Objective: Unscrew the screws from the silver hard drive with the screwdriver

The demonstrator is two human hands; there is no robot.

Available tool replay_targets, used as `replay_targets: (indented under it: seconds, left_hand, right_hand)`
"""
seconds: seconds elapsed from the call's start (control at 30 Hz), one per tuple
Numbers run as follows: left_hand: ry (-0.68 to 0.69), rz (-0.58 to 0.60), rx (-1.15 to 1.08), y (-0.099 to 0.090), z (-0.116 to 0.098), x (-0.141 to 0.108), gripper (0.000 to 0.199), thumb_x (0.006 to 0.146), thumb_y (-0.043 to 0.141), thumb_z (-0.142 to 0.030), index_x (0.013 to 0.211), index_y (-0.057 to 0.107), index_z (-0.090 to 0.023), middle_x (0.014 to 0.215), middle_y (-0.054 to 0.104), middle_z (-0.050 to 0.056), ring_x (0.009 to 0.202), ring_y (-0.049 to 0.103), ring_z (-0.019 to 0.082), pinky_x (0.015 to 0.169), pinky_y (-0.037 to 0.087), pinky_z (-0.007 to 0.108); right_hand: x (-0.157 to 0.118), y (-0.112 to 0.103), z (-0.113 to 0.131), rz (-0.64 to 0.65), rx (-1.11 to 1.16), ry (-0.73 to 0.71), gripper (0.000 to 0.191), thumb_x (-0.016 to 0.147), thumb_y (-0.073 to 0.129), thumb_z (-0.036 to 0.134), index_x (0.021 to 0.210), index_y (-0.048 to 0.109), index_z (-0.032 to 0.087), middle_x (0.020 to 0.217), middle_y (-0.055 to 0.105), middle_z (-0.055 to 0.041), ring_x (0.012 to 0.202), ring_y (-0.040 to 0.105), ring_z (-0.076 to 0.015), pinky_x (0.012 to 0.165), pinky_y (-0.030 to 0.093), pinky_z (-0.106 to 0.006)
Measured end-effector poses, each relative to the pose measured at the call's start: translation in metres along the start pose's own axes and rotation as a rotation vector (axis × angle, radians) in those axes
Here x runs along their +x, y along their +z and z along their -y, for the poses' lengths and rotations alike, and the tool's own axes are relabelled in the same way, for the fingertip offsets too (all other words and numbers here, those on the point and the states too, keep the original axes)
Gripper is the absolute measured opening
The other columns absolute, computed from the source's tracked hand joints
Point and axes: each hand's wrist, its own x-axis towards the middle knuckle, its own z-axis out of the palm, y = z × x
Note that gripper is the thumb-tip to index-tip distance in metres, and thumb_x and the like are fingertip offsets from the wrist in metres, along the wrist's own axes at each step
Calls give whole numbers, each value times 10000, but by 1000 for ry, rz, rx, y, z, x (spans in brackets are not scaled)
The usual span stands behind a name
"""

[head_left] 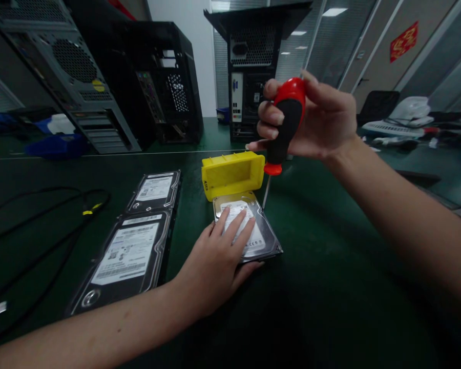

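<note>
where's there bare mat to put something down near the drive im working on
Bare green mat lies right of the held hard drive, under the right hand with the screwdriver. Left is crowded: two more hard drives, then cables. The yellow box blocks behind.

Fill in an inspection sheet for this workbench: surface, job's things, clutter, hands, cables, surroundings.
Surface: dark green table.
Job's things: silver hard drive flat; screwdriver upright, tip at the drive's far right corner.
Clutter: yellow bin behind the drive; two more hard drives to the left.
Hands: left hand pressed on the drive; right hand gripping the screwdriver handle.
Cables: black cable, far left.
Surroundings: open computer cases behind.
</note>
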Motion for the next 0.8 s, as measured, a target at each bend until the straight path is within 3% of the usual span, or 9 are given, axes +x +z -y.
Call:
replay_targets:
  seconds: [0.13, 0.23, 0.33, 0.43, 0.53, 0.6, 0.7, 0.8]
  left_hand:
    - [2, -4, -3, 0, 0, -1, 658, 920, 514, -476, 1434, 340, -103, 1493, 318, 160, 1367, 258, 374, 1042, 366, 517]
    - [3, -7, -6, 1, 0, -1, 657, 920, 516, -470, 1436, 336, -105, 1495, 315, 158, 1369, 254, 372, 1044, 363, 517]
    - [-1, -8, -7, 2, 0, 0, 660, 919, 519, -468, 1439, 333, -106, 1499, 307, 156, 1371, 250, 372, 1046, 361, 513]
    - [-5, -12, -5, 2, 0, 0, 660, 916, 523, -472, 1438, 338, -113, 1499, 310, 151, 1370, 250, 374, 1045, 362, 510]
    - [-6, -10, -4, 3, 0, 0, 659, 916, 524, -474, 1438, 338, -118, 1503, 306, 145, 1373, 245, 372, 1047, 359, 509]
    - [-9, -4, -4, 3, 0, -1, 665, 916, 523, -478, 1441, 331, -119, 1506, 299, 143, 1374, 241, 370, 1047, 359, 508]
    - [-12, 2, -9, 3, -1, -1, 673, 914, 524, -485, 1444, 326, -121, 1509, 294, 140, 1375, 241, 369, 1046, 360, 508]
    - [-9, -1, -9, 3, -1, 0, 673, 916, 522, -485, 1444, 325, -117, 1506, 299, 144, 1373, 244, 369, 1047, 357, 510]
  right_hand:
    - [3, 12, -13, -159, 9, -99, 263, 931, 378, 429, 908, 399, 167, 731, 416, 39, 625, 482, -55, 605, 451, -174]
    - [6, 16, -21, -285, -30, -199, 306, 910, 460, 416, 773, 360, 161, 661, 368, 52, 530, 417, -31, 486, 364, -131]
    - [6, 18, -26, -397, 6, -252, 238, 909, 464, 361, 807, 413, 153, 735, 450, 31, 555, 463, -33, 471, 364, -129]
    - [3, 22, -27, -424, 22, -247, 322, 912, 411, 461, 927, 487, 148, 802, 495, -3, 637, 513, -67, 528, 416, -163]
    - [2, 28, -27, -451, -34, -243, 471, 938, 253, 527, 896, 507, 133, 697, 453, 1, 554, 465, -73, 496, 366, -186]
    - [2, 33, -27, -478, -46, -241, 466, 946, 206, 501, 879, 498, 144, 641, 417, 15, 485, 406, -65, 461, 301, -185]
    - [3, 36, -29, -534, -101, -279, 425, 884, 363, 580, 807, 476, 177, 588, 393, 29, 436, 343, -61, 425, 236, -185]
    - [2, 33, -32, -598, -228, -282, 513, 765, 539, 656, 644, 439, 169, 563, 376, 21, 426, 301, -52, 400, 214, -203]
